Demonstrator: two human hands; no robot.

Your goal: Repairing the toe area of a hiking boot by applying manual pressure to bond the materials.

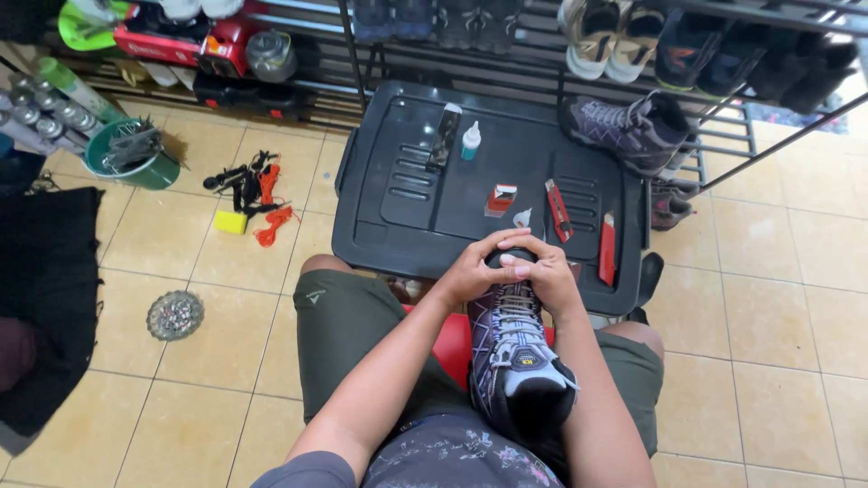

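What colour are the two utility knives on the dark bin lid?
Both utility knives are red, seen in the head view.

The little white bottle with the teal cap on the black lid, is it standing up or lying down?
Standing upright. The white bottle rests on its base on the black lid, teal cap pointing up, beside a dark flat tool. Whether the cap is tight cannot be told.

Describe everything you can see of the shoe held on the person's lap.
The hiking shoe is purple and grey with pale laces, a grey tongue patch and dark collar, seemingly mesh and synthetic. It lies lengthwise between the thighs, toe pointing toward the black lid. The left hand and right hand both clasp its toe end; its heel rests near the person's shirt.
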